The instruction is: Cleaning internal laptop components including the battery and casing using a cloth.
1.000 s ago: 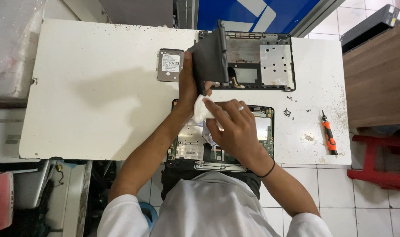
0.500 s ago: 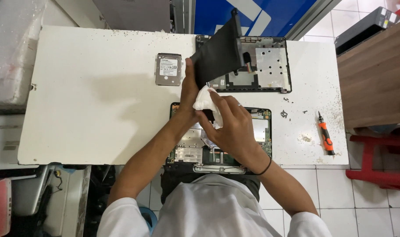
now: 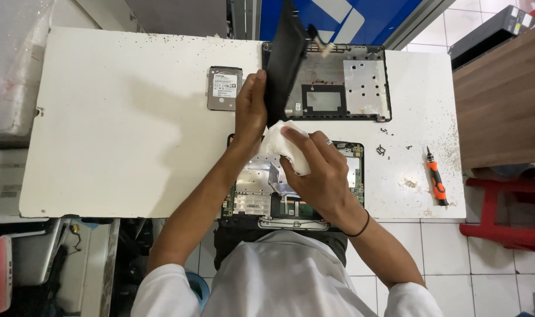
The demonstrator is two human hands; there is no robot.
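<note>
Holding a flat black rectangular panel (image 3: 284, 61) on edge with our left hand (image 3: 250, 111), we are keeping it tilted nearly upright above the white desk (image 3: 121, 141), with our left fingers wrapped tight around its lower left side. A small cable with a pale connector (image 3: 321, 46) is sticking out near the panel's top. Our right hand (image 3: 319, 173) is pressing a crumpled white tissue (image 3: 282, 144) against the panel's bottom edge, our right fingers closed over the wad and a ring showing on one of them.

Beneath both hands an opened laptop base with a green circuit board and silver shielding (image 3: 261, 194) is lying at the near edge of the desk. Behind the panel a black plastic laptop cover with a silver metal plate (image 3: 349, 88) is lying flat at the far edge. Just left of our left hand a grey rectangular hard drive with a white label (image 3: 223, 88) is resting on the desk, apart from the panel. Well to the right an orange-and-black screwdriver (image 3: 436, 183) is lying near a few small dark screws (image 3: 382, 149). Dark specks are scattered over the desk surface.
</note>
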